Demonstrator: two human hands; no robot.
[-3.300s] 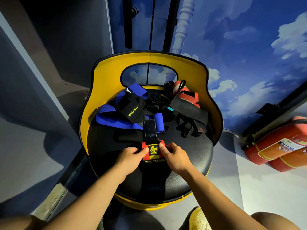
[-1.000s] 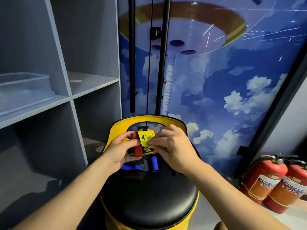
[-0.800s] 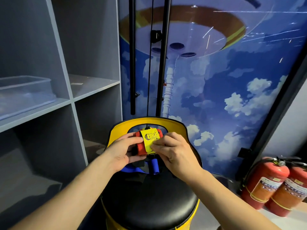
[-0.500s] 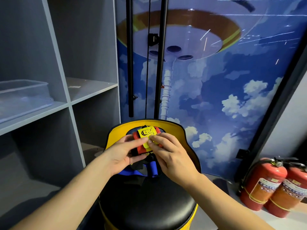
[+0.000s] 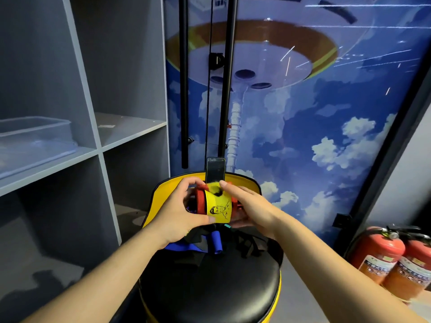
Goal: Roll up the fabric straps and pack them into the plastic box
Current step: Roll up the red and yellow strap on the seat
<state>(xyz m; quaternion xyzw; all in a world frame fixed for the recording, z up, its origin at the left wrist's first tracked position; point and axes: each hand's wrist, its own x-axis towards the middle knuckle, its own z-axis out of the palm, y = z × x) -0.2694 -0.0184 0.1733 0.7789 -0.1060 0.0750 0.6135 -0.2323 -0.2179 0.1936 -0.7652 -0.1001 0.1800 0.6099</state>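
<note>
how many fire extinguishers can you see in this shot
2. Both stand on the floor at the lower right, side by side: one red fire extinguisher nearer the stool, the second extinguisher beside it, cut off by the frame edge. More could lie beyond that edge.

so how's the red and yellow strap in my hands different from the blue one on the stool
The red and yellow strap is wound into a tight roll, held between your left hand and right hand; the blue strap lies loose and unrolled on the stool, touched by neither. The first has a printed yellow face and a black tab sticking up; the other looks plain blue. Both are fabric.
</note>
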